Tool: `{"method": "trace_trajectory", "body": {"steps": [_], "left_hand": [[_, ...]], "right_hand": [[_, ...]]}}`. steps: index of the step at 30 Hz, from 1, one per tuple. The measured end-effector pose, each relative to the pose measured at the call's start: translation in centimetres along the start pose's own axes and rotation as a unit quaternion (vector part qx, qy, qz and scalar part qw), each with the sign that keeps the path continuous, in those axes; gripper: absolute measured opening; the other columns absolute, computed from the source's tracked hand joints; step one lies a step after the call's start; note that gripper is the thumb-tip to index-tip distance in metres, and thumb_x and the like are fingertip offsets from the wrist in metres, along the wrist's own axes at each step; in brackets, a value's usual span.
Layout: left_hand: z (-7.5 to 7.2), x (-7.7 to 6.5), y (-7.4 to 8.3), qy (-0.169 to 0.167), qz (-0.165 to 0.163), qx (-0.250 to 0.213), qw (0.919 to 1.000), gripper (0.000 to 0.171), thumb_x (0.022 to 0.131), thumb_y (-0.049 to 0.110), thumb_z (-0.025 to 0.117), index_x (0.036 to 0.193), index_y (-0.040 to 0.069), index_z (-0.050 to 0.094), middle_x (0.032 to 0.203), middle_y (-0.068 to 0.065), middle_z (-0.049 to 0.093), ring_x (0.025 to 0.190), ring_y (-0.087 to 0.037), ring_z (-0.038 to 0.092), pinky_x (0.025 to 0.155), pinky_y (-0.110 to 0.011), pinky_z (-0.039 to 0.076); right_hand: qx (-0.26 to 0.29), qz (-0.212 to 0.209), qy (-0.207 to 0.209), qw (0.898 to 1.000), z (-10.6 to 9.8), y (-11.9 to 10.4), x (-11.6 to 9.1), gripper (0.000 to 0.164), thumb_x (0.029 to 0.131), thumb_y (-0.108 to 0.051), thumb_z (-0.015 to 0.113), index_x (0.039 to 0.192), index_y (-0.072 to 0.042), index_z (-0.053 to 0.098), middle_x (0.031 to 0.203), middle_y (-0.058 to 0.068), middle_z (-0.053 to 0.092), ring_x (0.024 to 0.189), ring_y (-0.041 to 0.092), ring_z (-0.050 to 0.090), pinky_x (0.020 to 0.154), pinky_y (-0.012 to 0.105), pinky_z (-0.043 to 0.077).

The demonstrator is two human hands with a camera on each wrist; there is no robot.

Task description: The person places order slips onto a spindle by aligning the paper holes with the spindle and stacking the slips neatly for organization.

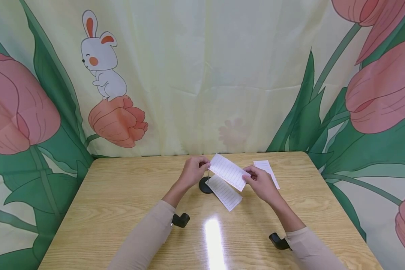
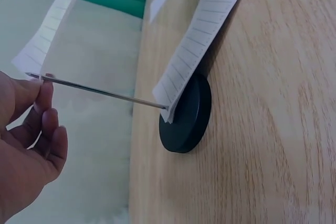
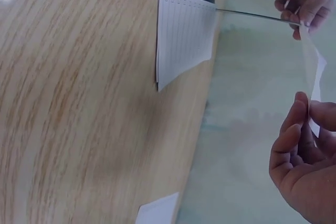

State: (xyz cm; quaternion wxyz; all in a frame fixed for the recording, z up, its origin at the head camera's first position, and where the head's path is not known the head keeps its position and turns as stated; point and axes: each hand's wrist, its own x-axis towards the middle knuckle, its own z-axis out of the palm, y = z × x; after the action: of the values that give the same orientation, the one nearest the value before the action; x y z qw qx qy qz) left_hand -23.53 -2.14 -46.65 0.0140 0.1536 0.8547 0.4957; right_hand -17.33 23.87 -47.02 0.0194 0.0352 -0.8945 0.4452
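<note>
A lined white paper slip point(image 1: 229, 172) is stretched between both hands above a paper spike with a round black base point(image 2: 188, 116). My left hand point(image 1: 192, 172) pinches its left corner at the top of the thin metal rod point(image 2: 105, 93); the tip appears to poke through that corner. My right hand point(image 1: 261, 183) pinches the slip's opposite end between thumb and fingers. Lower down, more lined slips point(image 2: 191, 40) are threaded on the rod by one end, resting at the base and slanting out to the right. How many are stacked is hidden.
Another lined slip point(image 1: 266, 168) lies on the wooden table point(image 1: 131, 202) beyond my right hand. A printed curtain point(image 1: 189, 75) with tulips and a rabbit hangs behind the table's far edge. Black wrist-worn pieces point(image 1: 181, 220) stick out beside both forearms.
</note>
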Motion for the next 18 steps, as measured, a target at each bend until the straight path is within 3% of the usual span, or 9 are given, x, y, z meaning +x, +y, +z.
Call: {"method": "trace_trajectory", "body": {"steps": [8, 18], "left_hand": [[0.2, 0.0, -0.5, -0.028, -0.010, 0.008, 0.9995, 0.013, 0.101, 0.004, 0.064, 0.101, 0.003, 0.077, 0.101, -0.011, 0.074, 0.090, -0.018, 0.069, 0.076, -0.029, 0.058], [0.4, 0.1, -1.6, -0.025, -0.016, 0.019, 0.9994, 0.008, 0.099, 0.005, 0.068, 0.095, 0.005, 0.075, 0.092, -0.007, 0.071, 0.082, -0.017, 0.060, 0.072, -0.029, 0.053]], "right_hand": [[-0.024, 0.010, -0.024, 0.999, 0.7, 0.5, -0.2, 0.018, 0.104, -0.018, 0.062, 0.110, -0.007, 0.074, 0.097, 0.006, 0.072, 0.084, 0.017, 0.060, 0.068, 0.028, 0.048], [-0.039, 0.005, -0.040, 0.998, 2.1, 2.1, 0.0, 0.010, 0.099, -0.011, 0.068, 0.105, -0.005, 0.074, 0.091, 0.004, 0.071, 0.081, 0.014, 0.060, 0.067, 0.024, 0.049]]}}
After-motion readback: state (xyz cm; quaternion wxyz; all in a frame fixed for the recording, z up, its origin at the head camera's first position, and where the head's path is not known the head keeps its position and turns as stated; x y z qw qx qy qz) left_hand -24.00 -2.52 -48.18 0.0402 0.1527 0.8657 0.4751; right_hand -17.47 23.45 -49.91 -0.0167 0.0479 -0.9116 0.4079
